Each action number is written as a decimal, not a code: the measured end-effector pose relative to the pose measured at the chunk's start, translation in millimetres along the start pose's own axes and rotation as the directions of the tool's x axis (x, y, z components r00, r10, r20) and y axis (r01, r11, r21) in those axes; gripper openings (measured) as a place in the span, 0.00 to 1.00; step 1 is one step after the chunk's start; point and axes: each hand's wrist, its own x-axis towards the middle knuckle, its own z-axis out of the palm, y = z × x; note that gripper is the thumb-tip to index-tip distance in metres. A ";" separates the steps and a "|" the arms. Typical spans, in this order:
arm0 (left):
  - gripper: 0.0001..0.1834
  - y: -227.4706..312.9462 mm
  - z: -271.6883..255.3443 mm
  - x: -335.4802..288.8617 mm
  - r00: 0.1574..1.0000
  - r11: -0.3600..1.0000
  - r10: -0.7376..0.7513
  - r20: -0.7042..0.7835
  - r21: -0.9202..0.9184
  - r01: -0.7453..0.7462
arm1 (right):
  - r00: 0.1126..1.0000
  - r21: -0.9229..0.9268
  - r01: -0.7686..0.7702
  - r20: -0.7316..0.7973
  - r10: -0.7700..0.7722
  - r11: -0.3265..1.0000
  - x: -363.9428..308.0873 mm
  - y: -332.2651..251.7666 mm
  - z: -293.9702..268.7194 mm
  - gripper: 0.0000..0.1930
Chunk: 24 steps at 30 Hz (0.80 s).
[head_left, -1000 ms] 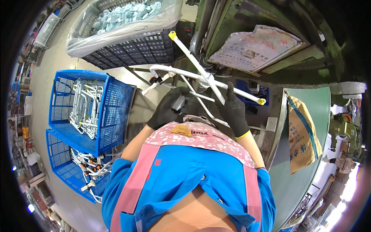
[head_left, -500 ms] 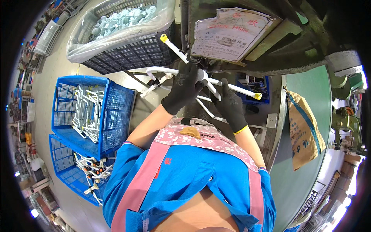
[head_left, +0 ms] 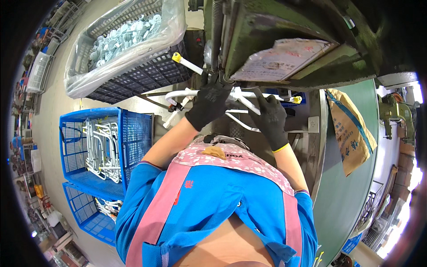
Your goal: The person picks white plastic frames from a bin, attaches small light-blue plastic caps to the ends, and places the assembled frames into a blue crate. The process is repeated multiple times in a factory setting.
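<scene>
A: Status on the white tube frame point(head_left: 249, 103)?
B: At the green machine point(head_left: 249, 42), tubes crossing near the middle, yellow end caps point(head_left: 177, 57) on two visible ends. Left hand point(head_left: 211, 99) lies over it by the crossing; fingertips hidden, can't tell how closed. Right hand point(head_left: 270, 115) has fingers curled round a tube.
A: Done?
B: Mid-step, I'd say. Caps on, frame not yet released. Can't see if the joint's fixed.
</scene>
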 end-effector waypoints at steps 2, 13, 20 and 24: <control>0.41 -15.8 -14.5 -5.3 0.999 0.998 -0.041 0.032 0.047 0.039 | 1.000 -0.106 -0.015 -0.012 0.014 0.994 1.9 -3.4 -5.1 0.31; 0.28 -68.2 -41.1 -33.8 0.986 0.941 -0.111 0.126 0.332 0.063 | 0.994 -0.156 -0.104 0.010 0.107 0.982 24.8 14.5 24.2 0.10; 0.11 -64.6 -46.5 -32.0 0.996 0.901 -0.043 0.084 0.434 0.002 | 0.991 -0.051 -0.129 -0.043 0.127 0.990 30.2 10.3 21.9 0.08; 0.10 -61.9 -47.2 -30.6 0.994 0.903 -0.063 0.084 0.429 0.021 | 0.991 -0.040 -0.131 -0.036 0.130 0.991 27.3 6.4 18.4 0.09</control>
